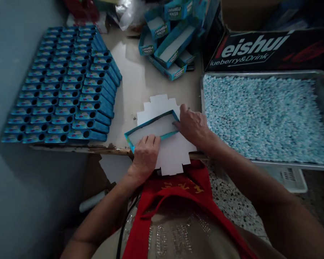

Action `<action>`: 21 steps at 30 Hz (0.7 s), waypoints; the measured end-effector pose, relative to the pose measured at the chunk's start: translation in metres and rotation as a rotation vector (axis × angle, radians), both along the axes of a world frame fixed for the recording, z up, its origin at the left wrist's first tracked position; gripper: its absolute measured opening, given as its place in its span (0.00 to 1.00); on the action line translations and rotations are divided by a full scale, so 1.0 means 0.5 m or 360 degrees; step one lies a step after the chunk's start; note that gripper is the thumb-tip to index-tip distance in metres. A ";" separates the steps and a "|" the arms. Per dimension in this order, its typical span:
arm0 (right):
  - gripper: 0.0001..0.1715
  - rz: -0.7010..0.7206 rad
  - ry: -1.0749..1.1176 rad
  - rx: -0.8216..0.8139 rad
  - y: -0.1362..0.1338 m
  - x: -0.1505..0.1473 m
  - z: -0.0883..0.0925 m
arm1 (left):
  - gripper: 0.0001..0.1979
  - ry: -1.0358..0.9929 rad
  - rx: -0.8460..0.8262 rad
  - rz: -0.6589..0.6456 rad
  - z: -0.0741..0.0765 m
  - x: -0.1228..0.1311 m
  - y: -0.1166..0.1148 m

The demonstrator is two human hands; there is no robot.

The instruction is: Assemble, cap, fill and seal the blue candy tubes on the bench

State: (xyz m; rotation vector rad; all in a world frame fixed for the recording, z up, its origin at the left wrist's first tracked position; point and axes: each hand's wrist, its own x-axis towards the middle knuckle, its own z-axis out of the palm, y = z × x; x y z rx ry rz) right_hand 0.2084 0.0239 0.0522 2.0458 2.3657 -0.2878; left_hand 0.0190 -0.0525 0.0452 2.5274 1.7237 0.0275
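An open blue cardboard tray (151, 130) with a white inside lies at a slant near the front edge of the table. Under it is a flat white cardboard blank (175, 151) with notched edges, part of which juts past the table edge. My left hand (147, 153) grips the tray's near wall toward its left end, fingers bent over the rim. At the tray's right end, my right hand (193, 124) pinches the short wall, with the thumb inside and the fingers outside.
Rows of stacked blue boxes (62, 86) with round holes stand at left. Several empty blue trays (175, 43) are piled at the back. To the right, a metal tray (259, 163) holds many small pale-blue pieces, before a black carton (259, 50).
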 end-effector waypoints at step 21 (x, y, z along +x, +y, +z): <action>0.14 0.1462 0.0311 -0.0419 0.064 -0.014 -0.033 | 0.11 -0.0377 -0.0523 0.0204 0.014 -0.033 0.055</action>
